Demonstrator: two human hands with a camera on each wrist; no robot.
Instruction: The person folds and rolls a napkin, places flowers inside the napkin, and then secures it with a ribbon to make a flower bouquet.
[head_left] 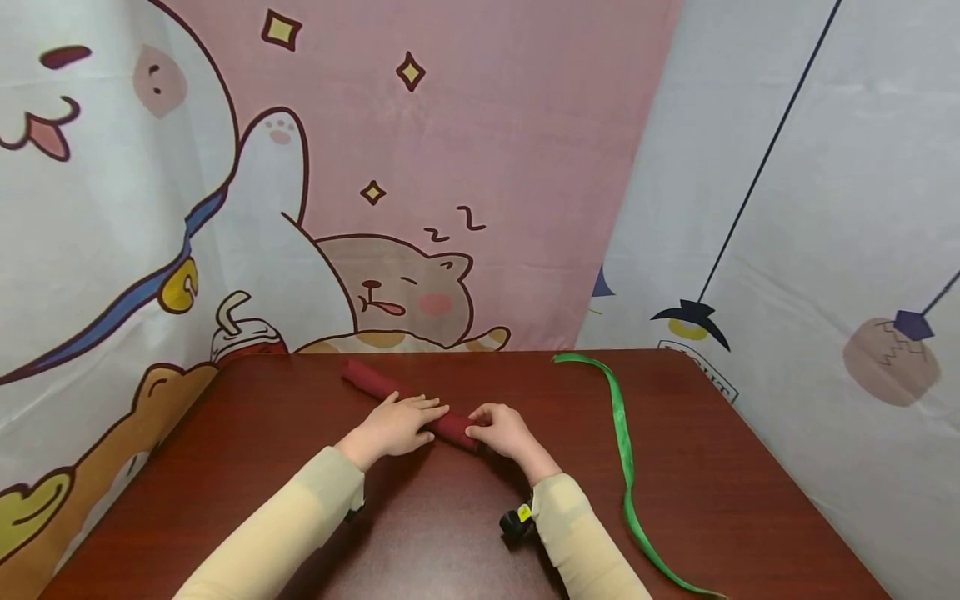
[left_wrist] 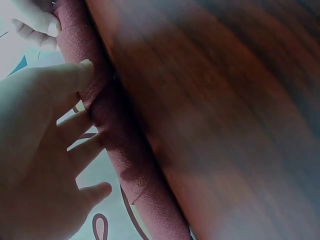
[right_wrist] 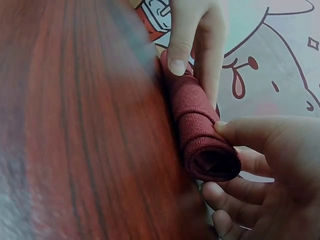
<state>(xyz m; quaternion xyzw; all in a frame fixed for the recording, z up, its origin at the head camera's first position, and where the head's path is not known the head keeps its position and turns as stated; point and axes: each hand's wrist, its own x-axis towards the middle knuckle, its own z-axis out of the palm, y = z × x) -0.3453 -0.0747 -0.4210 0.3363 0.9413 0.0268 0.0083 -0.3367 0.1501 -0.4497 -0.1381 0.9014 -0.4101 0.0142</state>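
Pale sleeves (head_left: 270,533) come nearest my head camera, both cut off at the bottom edge; beyond them a dark red cloth roll (head_left: 452,428) lies slantwise on the table (head_left: 720,483), partly covered by the left hand (head_left: 397,425). That hand's fingers rest spread on it, grasping nothing, while the right hand (head_left: 506,429) pinches the nearer end. Well to the right, a green ribbon (head_left: 621,433) runs out of view at the bottom. On my left wrist feed, the roll leaves the frame at top and bottom, and the right hand is cropped in a corner. From the right wrist I make out the roll's coiled end, its core too dark to read; one right fingertip is hidden behind it.
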